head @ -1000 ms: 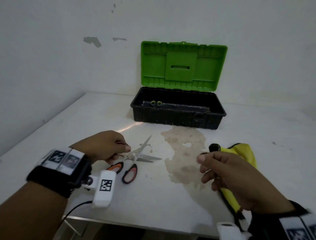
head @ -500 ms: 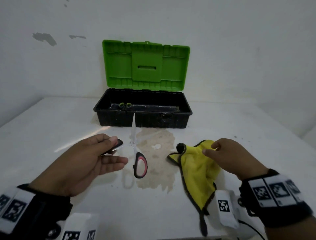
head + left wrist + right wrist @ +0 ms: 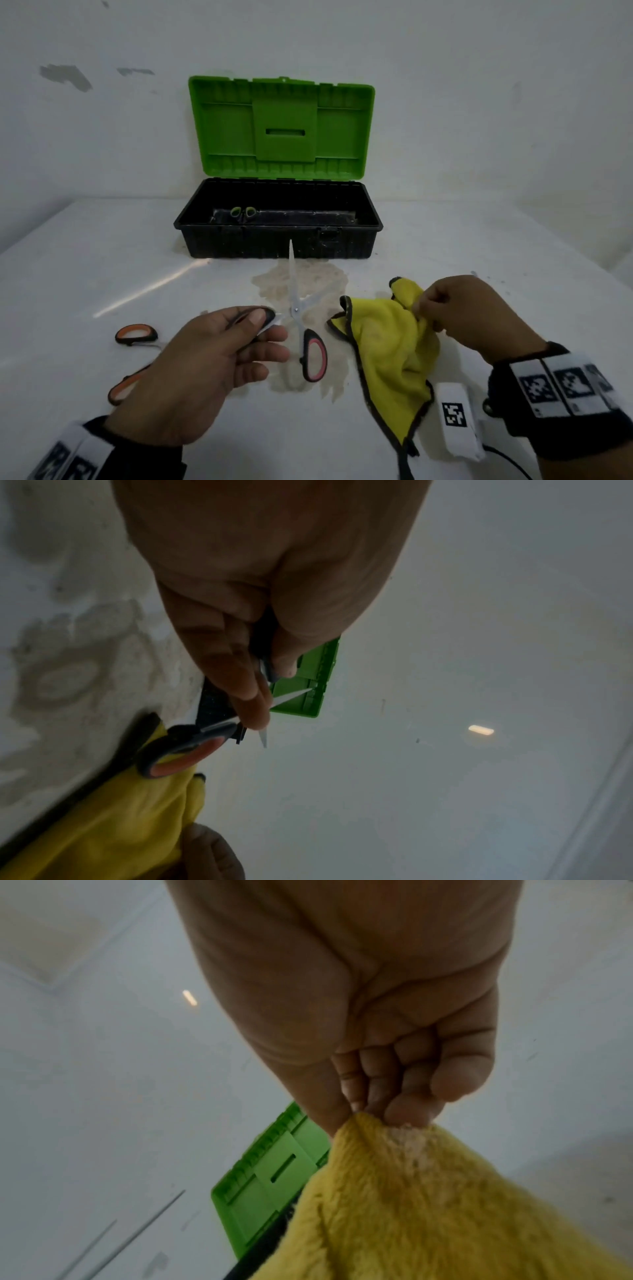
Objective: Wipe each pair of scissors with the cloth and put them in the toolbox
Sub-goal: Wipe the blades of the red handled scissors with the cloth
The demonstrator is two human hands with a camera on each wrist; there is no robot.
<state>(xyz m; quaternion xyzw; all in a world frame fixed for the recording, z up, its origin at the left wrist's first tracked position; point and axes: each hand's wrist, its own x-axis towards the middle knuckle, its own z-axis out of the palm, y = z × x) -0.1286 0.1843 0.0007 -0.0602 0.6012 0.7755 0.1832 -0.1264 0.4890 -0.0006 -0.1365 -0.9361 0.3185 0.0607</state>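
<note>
— While our left hand (image 3: 205, 370) pinches one handle of the red-handled scissors (image 3: 301, 329), what hides?

— That handle, mostly, under thumb and fingers; the blades gape, one pointing at the toolbox (image 3: 277, 236).

— And nearer us than the toolbox?

— Our right hand (image 3: 469, 315) grips the yellow cloth (image 3: 387, 346). Left of it, orange-handled scissors (image 3: 135, 335) lie half covered by our hand. Something green-looped inside the toolbox stays unclear.

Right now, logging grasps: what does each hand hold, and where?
Left hand pinches the red-handled scissors by one handle loop; right hand pinches the yellow cloth near its top edge.
</note>
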